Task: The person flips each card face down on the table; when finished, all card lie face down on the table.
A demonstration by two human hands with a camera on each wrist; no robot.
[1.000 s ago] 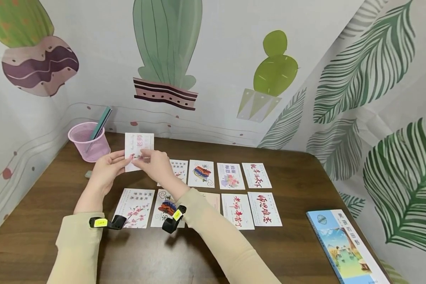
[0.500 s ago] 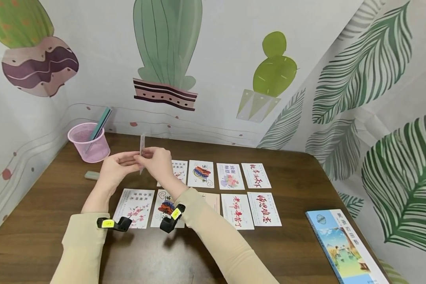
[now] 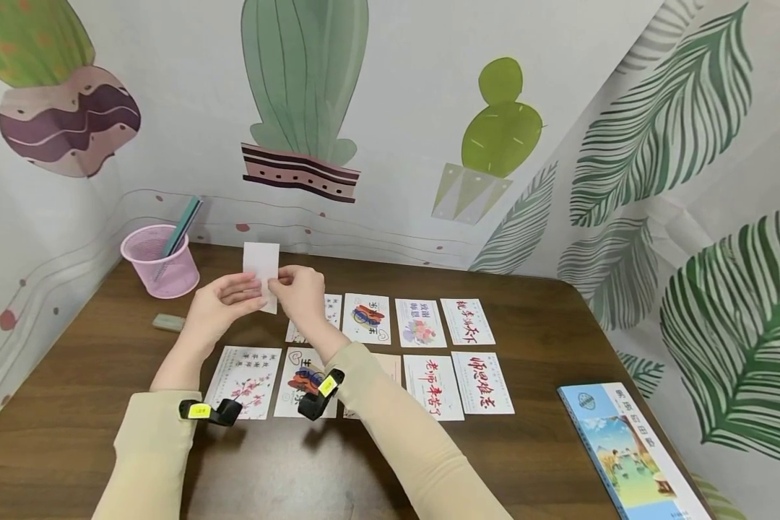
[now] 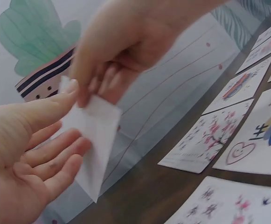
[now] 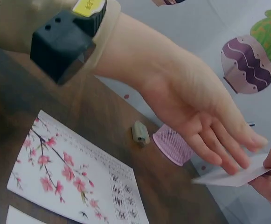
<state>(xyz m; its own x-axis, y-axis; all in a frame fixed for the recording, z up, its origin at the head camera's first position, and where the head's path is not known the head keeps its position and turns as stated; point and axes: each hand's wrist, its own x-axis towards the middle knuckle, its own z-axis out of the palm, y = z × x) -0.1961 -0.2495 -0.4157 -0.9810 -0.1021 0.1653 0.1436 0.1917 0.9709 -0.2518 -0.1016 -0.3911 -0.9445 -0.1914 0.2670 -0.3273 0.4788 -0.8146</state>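
A small white card point(image 3: 261, 256) is held up above the far left of the table, its plain side toward the head camera. At its left edge my left hand point(image 3: 217, 303) holds it between thumb and fingers. My right hand point(image 3: 305, 300) pinches the opposite edge, thumb on the near side. In the left wrist view the card point(image 4: 98, 135) hangs tilted between both hands. Printed cards lie in two rows below, among them a plum-blossom card point(image 3: 247, 381) and a red-lettered card point(image 3: 433, 386). My right forearm covers parts of the near row.
A pink mesh pen cup point(image 3: 169, 278) with teal and dark sticks stands at the back left. Near it lies a small grey-green block point(image 3: 168, 322). A blue-and-white book point(image 3: 630, 451) lies at the right edge. A patterned cloth point(image 3: 403, 130) hangs behind the table point(image 3: 520, 462).
The card has been turned over in the hands, from its printed side through edge-on to its plain side. My left hand has moved slightly right, uncovering the grey-green block.
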